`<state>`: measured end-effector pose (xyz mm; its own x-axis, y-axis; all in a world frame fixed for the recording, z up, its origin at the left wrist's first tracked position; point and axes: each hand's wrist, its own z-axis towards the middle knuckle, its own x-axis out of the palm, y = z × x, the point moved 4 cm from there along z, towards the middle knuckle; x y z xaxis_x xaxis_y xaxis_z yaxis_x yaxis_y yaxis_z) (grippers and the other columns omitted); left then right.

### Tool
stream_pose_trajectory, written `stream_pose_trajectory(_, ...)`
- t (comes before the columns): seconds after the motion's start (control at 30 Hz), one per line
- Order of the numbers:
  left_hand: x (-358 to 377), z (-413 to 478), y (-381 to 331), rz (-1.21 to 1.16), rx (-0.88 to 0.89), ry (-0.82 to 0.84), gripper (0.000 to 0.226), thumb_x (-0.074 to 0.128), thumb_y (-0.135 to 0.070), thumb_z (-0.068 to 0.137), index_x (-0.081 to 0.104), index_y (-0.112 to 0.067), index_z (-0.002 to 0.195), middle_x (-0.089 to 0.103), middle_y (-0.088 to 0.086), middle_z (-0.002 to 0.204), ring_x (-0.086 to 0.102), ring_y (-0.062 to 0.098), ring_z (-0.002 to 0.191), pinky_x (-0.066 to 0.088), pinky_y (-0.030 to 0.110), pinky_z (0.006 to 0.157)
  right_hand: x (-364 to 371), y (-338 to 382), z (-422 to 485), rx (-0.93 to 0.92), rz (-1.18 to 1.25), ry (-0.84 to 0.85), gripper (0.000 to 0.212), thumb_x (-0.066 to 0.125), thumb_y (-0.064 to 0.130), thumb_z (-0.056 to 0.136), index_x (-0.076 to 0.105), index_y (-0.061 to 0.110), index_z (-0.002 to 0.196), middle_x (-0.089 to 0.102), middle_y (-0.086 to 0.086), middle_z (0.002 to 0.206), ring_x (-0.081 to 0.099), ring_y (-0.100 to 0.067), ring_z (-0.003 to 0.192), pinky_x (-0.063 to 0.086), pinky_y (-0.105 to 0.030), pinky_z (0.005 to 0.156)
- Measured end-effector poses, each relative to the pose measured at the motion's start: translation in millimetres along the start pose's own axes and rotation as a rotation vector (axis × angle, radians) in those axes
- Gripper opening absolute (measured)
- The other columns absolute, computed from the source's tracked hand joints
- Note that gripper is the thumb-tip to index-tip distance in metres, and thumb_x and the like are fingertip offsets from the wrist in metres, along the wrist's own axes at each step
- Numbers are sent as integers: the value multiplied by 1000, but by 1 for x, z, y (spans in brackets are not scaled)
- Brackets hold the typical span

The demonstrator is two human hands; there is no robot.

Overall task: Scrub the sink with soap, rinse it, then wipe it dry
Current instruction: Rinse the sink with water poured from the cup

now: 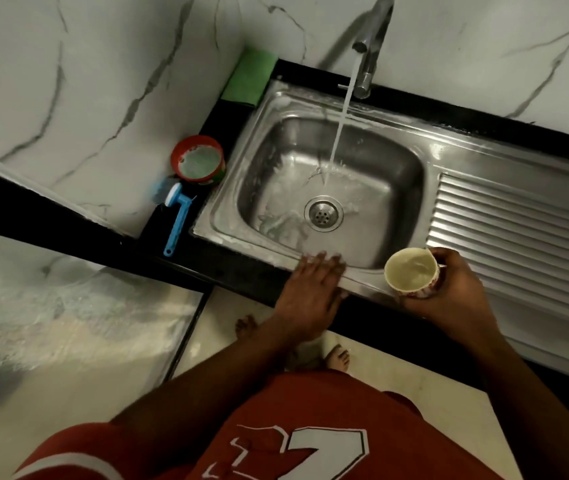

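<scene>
Red shirt (179, 441) reads 7, rest unclear. Left hand (311, 292) flat, fingers straight, on sink (231, 220) rim; right hand (456, 296) grips cup (411, 271); tap (375, 36) running.

I stand barefoot in a home kitchen: steel sink (328, 188) with ribbed drainboard (518, 237) in a black counter (227, 268), running tap (369, 46), marble-look wall tiles (103, 81).

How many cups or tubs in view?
2: a red tub on the counter left of the sink, and a cup in the right hand at the sink's front rim. None look hidden.
</scene>
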<state>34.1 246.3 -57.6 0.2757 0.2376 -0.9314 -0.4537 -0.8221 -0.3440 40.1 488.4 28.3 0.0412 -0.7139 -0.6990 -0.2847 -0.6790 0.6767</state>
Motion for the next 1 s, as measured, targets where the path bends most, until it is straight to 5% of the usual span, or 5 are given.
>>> stream_pose_trajectory(0.13, 20, -7, -11, 39, 58, 70, 68, 31, -52, 108, 20, -19, 166, 19, 5, 174, 9, 27, 161, 0, 49, 130, 14, 17, 3, -109, -233, 44, 97, 82, 53, 38, 50, 28, 126, 63, 0, 114, 61, -23, 101, 51, -36, 82)
stream_pose_trajectory(0.3, 2, 4, 44, 93, -229, 63, 67, 20, -52, 107, 27, -19, 164, 27, 7, 171, 14, 32, 159, 3, 51, 130, 53, 46, 11, -221, -368, 77, 99, 88, 48, 43, 46, 26, 130, 57, -2, 122, 55, -27, 108, 50, -39, 84)
stream_pose_trajectory(0.47, -21, 13, 93, 95, -284, 32, 54, 27, -45, 110, 46, -21, 155, 43, 2, 163, 22, 29, 158, 3, 52, 129, 79, 59, 25, -89, 64, 103, 96, 91, 51, 41, 50, 31, 126, 61, 9, 118, 62, -10, 100, 51, -25, 81)
stream_pose_trajectory(0.63, -40, -13, 109, -60, -354, -173, 56, 30, -41, 110, 38, -16, 160, 35, 5, 168, 22, 25, 159, 6, 47, 131, 80, 46, 25, 14, 303, 104, 96, 97, 43, 41, 50, 37, 124, 68, 8, 114, 69, -9, 99, 59, -44, 90)
stream_pose_trajectory(1.0, -9, -71, 116, 78, -704, -144, 98, 24, -70, 103, 2, 4, 163, -4, 25, 172, -7, 36, 161, 1, 51, 131, 69, 61, 22, -182, -209, 108, 96, 91, 41, 41, 50, 27, 126, 61, 1, 118, 62, -24, 105, 49, -33, 82)
